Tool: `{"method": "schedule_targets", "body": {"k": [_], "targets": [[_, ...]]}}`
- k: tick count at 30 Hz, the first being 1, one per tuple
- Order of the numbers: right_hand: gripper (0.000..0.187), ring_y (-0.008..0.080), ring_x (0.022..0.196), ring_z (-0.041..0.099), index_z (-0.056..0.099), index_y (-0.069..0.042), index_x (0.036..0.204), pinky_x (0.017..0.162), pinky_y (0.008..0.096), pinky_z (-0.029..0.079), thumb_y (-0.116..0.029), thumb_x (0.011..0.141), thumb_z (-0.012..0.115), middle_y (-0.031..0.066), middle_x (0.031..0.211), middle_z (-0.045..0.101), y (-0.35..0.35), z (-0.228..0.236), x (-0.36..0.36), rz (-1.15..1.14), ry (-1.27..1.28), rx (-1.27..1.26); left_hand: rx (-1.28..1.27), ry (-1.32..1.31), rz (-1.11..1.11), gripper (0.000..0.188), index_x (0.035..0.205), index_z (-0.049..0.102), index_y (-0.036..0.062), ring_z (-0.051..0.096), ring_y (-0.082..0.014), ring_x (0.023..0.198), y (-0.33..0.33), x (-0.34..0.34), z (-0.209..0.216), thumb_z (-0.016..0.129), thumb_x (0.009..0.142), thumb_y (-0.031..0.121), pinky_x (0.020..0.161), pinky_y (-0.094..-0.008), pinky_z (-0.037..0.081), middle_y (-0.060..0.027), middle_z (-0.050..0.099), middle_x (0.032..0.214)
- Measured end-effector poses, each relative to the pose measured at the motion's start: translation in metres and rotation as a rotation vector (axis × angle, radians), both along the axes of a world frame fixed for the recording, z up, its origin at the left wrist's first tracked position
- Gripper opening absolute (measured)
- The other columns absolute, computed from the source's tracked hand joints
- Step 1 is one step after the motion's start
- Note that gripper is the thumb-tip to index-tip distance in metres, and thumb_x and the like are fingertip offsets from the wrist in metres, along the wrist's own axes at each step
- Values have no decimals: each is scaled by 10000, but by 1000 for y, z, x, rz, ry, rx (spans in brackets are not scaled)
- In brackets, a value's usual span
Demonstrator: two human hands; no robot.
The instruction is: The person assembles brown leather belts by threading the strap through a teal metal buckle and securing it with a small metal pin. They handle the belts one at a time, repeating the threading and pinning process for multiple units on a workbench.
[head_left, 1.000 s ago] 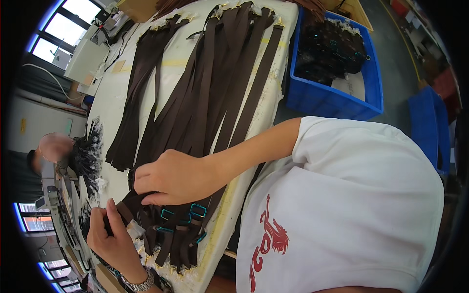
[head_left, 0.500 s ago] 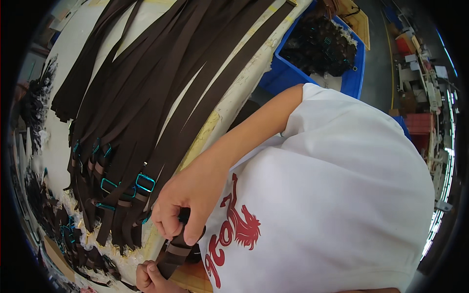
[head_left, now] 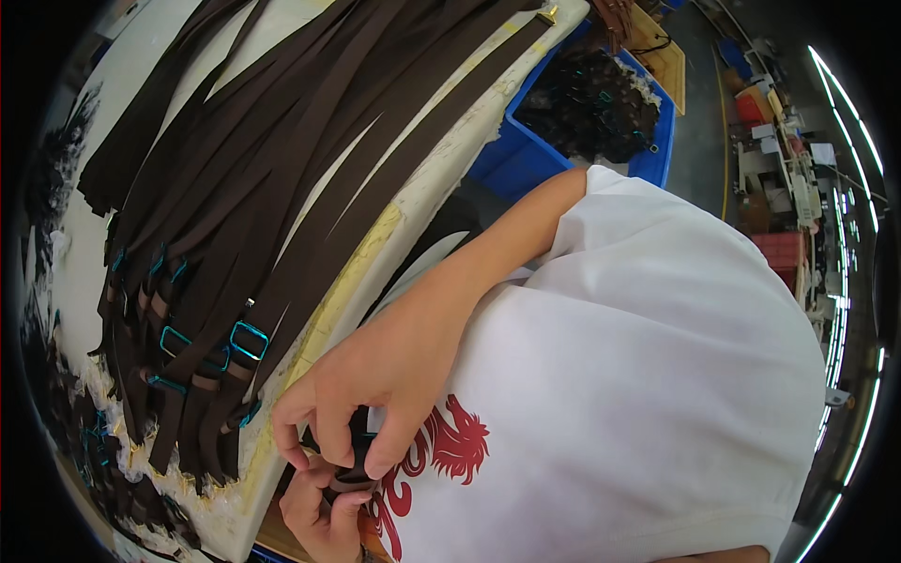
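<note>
A short piece of dark brown webbing strap [head_left: 353,477] is between my two hands, close to the front of the white shirt. My right hand [head_left: 371,399] reaches down from above with thumb and fingers closed on it. From below, my left hand [head_left: 319,516] pinches the same strap, its fingertips almost touching the right ones. Fingers cover most of this piece. Beside my hands, many long brown webbing straps [head_left: 282,178] lie across the table, several threaded through shiny teal-blue slide buckles [head_left: 250,341]. One strap ends in a small gold-coloured metal clip [head_left: 549,15].
The white padded table [head_left: 427,202] has a worn edge with yellow tape, close to my right forearm. A blue crate [head_left: 497,155] full of dark straps and buckles stands beyond that forearm. More straps with buckles [head_left: 99,436] are heaped past the table's lower corner.
My hands have come together, the left rising to the right hand. The strap stretch that showed between them is now mostly covered. The whole view has shifted slightly.
</note>
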State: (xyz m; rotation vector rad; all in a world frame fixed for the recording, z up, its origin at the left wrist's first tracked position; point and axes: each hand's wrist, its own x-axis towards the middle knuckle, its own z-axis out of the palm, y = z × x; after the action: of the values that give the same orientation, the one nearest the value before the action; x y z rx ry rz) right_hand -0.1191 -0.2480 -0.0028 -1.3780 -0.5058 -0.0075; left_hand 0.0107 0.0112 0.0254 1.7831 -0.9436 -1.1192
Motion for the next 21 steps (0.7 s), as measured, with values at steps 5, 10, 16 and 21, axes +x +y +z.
{"method": "schedule_targets", "body": {"k": [5,10,16,21], "targets": [[418,204,941,671,712,6,929,843,357,535,-405,956,777,121,1125,691,-10,2,-4,47,423,-93,-36,128,104,358,977,642,-64,657,-152,757,4,22,-18,809,879,237,715,-276,525,-90,692,889],[491,126,615,635,764,6,889,563,284,518,-482,899,823,45,752,711,-14,8,15,256,589,-162,-180,158,117,504,1134,663,-78,672,-216,943,-20,12,7,843,837,287,898,-352,530,-120,705,1012],[286,98,545,585,768,6,868,479,271,469,-270,942,787,42,709,705,-3,17,12,124,706,46,-189,-722,-377,518,1301,647,-7,693,-364,1061,-65,-7,65,851,879,214,905,-446,538,-190,703,1192],[309,65,534,565,734,-38,791,494,251,459,-269,994,707,-14,631,646,-8,24,-2,118,736,-22,-170,-782,-405,443,1212,659,-17,686,-400,1009,-78,-16,68,843,899,238,861,-459,552,-202,706,1105]]}}
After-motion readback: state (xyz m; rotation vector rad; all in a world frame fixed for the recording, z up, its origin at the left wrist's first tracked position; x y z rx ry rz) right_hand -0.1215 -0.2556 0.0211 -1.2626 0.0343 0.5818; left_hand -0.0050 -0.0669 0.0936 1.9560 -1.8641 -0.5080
